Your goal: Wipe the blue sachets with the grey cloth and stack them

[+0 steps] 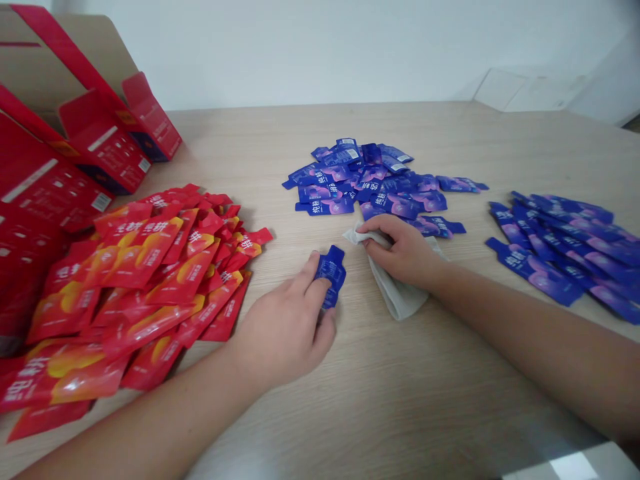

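Note:
My left hand (pixel 287 320) has its fingertips on a small blue sachet (pixel 332 270) and steadies it on the wooden table. The sachet is bottle-shaped and its printed side faces up; the fingers cover part of its left side. Just to the right, my right hand (pixel 397 250) pinches a whitish cloth (pixel 400 297), which hangs in folds below the fingers. A loose pile of blue sachets (pixel 370 180) with pink print lies right beyond the right hand.
Red pouches (pixel 160 267) are heaped at the left, against red cardboard boxes (pixel 107 143). More blue sachets (pixel 570 247) lie overlapping at the right. The pale table (pixel 390 413) meets a white wall (pixel 310 53). A white object (pixel 575 463) shows at the bottom right edge.

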Available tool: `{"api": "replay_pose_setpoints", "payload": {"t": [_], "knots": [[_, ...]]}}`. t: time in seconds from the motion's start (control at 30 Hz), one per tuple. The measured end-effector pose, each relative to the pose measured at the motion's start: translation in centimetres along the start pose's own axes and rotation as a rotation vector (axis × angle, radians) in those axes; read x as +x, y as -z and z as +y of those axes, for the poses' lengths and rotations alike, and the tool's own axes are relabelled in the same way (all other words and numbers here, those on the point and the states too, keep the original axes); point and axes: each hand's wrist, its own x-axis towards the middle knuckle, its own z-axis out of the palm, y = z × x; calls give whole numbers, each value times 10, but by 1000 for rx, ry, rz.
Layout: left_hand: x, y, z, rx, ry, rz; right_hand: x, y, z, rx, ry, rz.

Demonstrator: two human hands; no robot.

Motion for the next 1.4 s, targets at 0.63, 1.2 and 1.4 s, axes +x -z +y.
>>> {"api": "replay_pose_setpoints", "payload": {"t": [0.63,1.2,1.4], "knots": [[11,-14,-6,-126,45,-130,-8,16,-63,196,281,-724],[11,-12,-7,-137,47,-165,-2,-1,-25,-312,218,-285],[13,-11,-6,-135,58,-190,-12,2,-46,-313,425,-386]]}}
